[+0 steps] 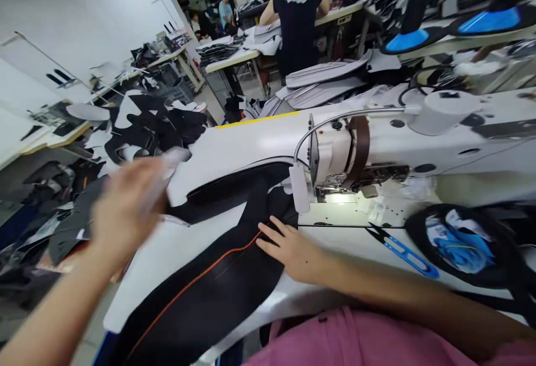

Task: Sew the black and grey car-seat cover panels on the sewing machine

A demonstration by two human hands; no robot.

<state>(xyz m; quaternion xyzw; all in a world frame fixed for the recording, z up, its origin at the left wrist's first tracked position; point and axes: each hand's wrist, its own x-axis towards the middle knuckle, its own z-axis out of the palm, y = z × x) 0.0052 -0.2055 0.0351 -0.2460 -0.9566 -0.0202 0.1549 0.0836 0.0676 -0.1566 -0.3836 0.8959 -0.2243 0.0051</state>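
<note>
My right hand (293, 251) lies flat with fingers spread on a black fabric piece (226, 293) that has an orange line along it. The fabric curves over the white sewing table, its far end near the sewing machine's needle area (335, 190). My left hand (129, 204) is raised at the left of the table, smeared by motion. A pale, blurred thing (173, 159) shows at its fingers; whether they grip it I cannot tell. Another black strip (226, 184) lies beyond the orange-lined piece.
Blue thread snips (408, 254) lie right of the machine bed, beside a round black holder (419, 232) with blue scraps. A lamp on a bent metal arm (299, 187) hangs by the needle. Cut pieces (146, 120) pile up at the left. Across the aisle, a person (299, 19) works.
</note>
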